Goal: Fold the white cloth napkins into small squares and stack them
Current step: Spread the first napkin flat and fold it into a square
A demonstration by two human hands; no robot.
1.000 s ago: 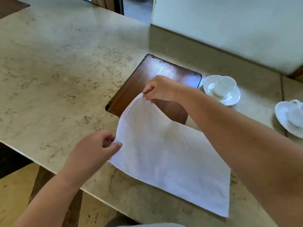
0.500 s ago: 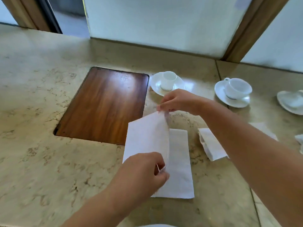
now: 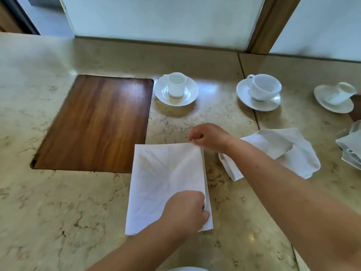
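A white cloth napkin lies folded in half on the marble counter, its open edges along the right side. My right hand pinches the far right corner of the top layer. My left hand pinches the near right edge of the same napkin. A second white napkin lies crumpled to the right, partly under my right forearm. More white cloth sits at the right edge of the view, cut off.
A dark wooden panel is set into the counter at the left. Three white cups on saucers stand along the back: one at centre, one to its right, one far right. A wall runs behind.
The napkin lay open flat, then both hands carried its left edge over to the right. Now the two layers lie together and both hands hold the right edge.
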